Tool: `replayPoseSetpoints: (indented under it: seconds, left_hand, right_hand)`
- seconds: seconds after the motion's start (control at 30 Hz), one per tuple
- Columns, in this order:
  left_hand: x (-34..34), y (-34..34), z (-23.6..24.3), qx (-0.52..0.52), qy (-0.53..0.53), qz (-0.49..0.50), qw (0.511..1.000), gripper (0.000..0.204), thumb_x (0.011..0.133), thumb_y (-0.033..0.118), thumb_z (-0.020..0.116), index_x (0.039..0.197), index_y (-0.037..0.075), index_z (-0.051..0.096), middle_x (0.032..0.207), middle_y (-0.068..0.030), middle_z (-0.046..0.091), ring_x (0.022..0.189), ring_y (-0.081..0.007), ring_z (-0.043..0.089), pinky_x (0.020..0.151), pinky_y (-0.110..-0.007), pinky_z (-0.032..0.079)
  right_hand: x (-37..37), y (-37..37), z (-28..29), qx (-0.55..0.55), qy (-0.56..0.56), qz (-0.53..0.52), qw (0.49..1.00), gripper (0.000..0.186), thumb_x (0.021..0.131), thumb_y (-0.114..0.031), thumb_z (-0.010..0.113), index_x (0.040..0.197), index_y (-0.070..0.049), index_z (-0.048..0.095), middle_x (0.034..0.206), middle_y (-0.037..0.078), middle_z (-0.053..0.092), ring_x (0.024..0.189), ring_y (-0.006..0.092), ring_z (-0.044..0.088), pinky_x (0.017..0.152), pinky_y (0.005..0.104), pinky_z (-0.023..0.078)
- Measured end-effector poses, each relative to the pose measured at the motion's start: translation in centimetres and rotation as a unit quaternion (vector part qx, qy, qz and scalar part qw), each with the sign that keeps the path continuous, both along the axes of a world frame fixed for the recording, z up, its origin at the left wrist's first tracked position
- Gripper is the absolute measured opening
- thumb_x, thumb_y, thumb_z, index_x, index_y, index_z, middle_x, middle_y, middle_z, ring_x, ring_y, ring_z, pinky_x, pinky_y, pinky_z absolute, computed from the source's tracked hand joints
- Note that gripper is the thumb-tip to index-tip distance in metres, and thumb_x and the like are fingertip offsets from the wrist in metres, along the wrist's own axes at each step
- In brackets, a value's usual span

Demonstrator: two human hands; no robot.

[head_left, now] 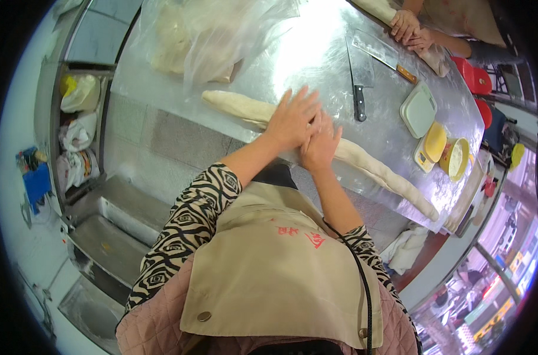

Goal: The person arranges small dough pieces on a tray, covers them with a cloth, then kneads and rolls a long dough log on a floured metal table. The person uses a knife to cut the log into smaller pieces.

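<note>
Long, pale dough rope [359, 158] runs along the near edge of the shiny metal table [390, 133], slanting from upper left to lower right. Bare left hand [294, 121] is flat over its middle, fingers stretched out, not gripping. Bare right hand [322, 145] overlaps it, fingers extended too, and is nearer the rope's right end.

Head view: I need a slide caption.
Left hand and right hand meet on a long dough roll on a metal table, black-handled cleaver beyond.

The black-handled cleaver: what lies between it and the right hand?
Between the cleaver and the right hand, the head view shows just bare metal tabletop.
</note>
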State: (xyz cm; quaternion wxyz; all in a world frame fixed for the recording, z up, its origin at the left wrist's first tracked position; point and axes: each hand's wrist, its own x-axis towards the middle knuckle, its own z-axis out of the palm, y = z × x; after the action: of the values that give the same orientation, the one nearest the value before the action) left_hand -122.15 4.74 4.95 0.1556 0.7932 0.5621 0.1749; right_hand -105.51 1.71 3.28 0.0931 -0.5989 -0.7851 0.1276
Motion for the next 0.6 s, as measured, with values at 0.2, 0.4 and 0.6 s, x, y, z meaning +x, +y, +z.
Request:
replayPoseSetpoints:
  seconds: [0.2, 0.4, 0.6]
  left_hand:
    - [-3.3, -11.3, 2.1, -0.109, -0.007, -0.075, 0.991, 0.073, 0.101, 0.054, 0.062, 0.151, 0.001, 0.057, 0.162, -0.0183, 0.052, 0.155, -0.0367, 0.041, 0.129, -0.052, 0.028]
    - [-4.8, -1.0, -2.1, 0.047, 0.014, -0.019, 0.999, 0.077, 0.102, 0.057, 0.059, 0.153, 0.000, 0.056, 0.168, -0.0169, 0.045, 0.158, -0.0352, 0.035, 0.131, -0.054, 0.025]
    - [-10.0, -1.1, -1.2, 0.000, 0.067, -0.021, 0.998, 0.072, 0.100, 0.051, 0.065, 0.152, 0.001, 0.057, 0.167, -0.0155, 0.047, 0.157, -0.0380, 0.036, 0.130, -0.058, 0.024]
  right_hand:
    - [2.8, -8.2, 2.2, -0.093, 0.027, 0.130, 0.987, 0.072, 0.100, -0.034, 0.060, 0.164, -0.006, 0.041, 0.171, 0.017, 0.039, 0.160, 0.0420, 0.030, 0.127, 0.0670, 0.018]
    - [1.1, 2.0, -0.6, 0.044, 0.005, 0.038, 0.998, 0.073, 0.102, -0.041, 0.063, 0.163, -0.007, 0.044, 0.171, 0.017, 0.040, 0.159, 0.0403, 0.033, 0.128, 0.0635, 0.018]
    - [-4.5, 1.9, 0.3, 0.041, -0.016, 0.016, 0.999, 0.074, 0.101, -0.042, 0.065, 0.163, -0.007, 0.045, 0.168, 0.018, 0.044, 0.158, 0.0390, 0.035, 0.128, 0.0642, 0.019]
